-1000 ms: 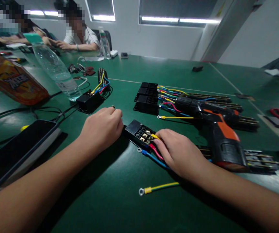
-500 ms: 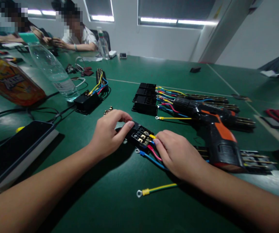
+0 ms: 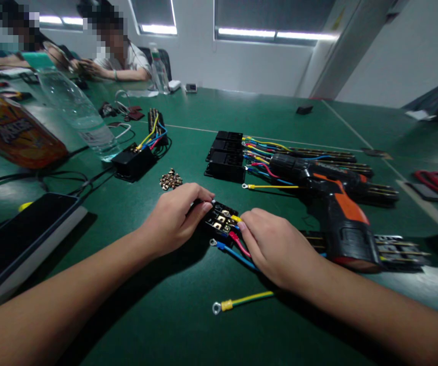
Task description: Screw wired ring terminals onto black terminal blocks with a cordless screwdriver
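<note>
A black terminal block point(image 3: 222, 217) with brass contacts lies tilted between my hands. My left hand point(image 3: 176, 213) is closed with thumb and forefinger on its upper left end, which the fingers partly hide. Between the thumb and fingers of my right hand point(image 3: 275, 241) is a wire with a yellow-sleeved lug point(image 3: 236, 218), its tip at the block's contacts. A red-sleeved wire point(image 3: 241, 245) reaches the block's near edge beside it. The ring lug of a blue wire point(image 3: 234, 255) lies free on the table. Nearer me, a yellow-green wire point(image 3: 249, 298) ends in another loose ring lug.
A pile of brass screws point(image 3: 171, 180) sits beyond my left hand. At right, a black-and-orange power drill point(image 3: 337, 203) rests across wired strips. Finished-looking black blocks point(image 3: 226, 165) stand behind. A phone-like slab point(image 3: 24, 239), a drink bottle point(image 3: 16, 132) and a water bottle point(image 3: 85, 119) are left.
My left hand has shifted slightly right and down along the block, covering more of its end. The screw pile now shows more fully. My right hand keeps its hold on the yellow-sleeved wire.
</note>
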